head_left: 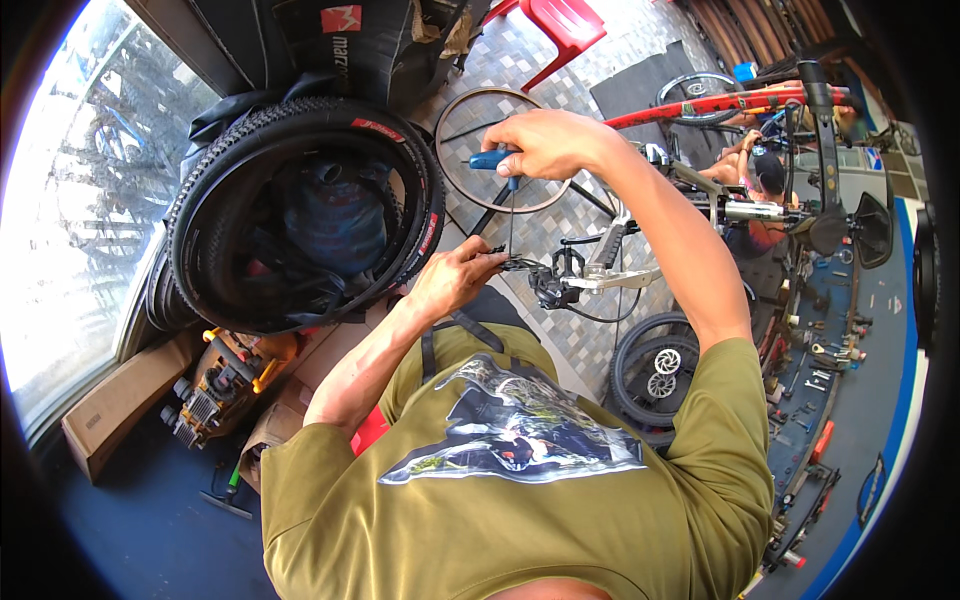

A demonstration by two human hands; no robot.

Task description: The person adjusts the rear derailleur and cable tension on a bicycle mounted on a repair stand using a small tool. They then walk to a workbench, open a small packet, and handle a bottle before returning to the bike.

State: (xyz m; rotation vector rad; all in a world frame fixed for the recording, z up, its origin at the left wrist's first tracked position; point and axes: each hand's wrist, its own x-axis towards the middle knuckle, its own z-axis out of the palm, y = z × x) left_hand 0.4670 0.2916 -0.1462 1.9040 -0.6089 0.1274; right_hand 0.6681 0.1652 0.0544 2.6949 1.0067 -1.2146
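Note:
My right hand (pixel 545 145) is closed around the blue handle of a T-handle hex key (pixel 490 159). Its thin shaft points down to the small dark parts at my left fingertips. With its fingers pinched together, my left hand (pixel 460 277) grips the end of a black rear derailleur (pixel 550 286). That derailleur hangs at the rear of a bicycle frame (pixel 725 103), red along its top tube. A black cable loops below it. My left fingers partly hide the spot where the key's tip meets the derailleur.
Left of my hands lies a stack of tyres (pixel 305 215). A bare wheel rim (pixel 441 150) is beyond my hands. On the right, a repair stand (pixel 825 150) holds the bicycle, near a wall of tools (pixel 815 380). Another person (pixel 768 175) sits farther back. A red chair (pixel 565 30) stands behind.

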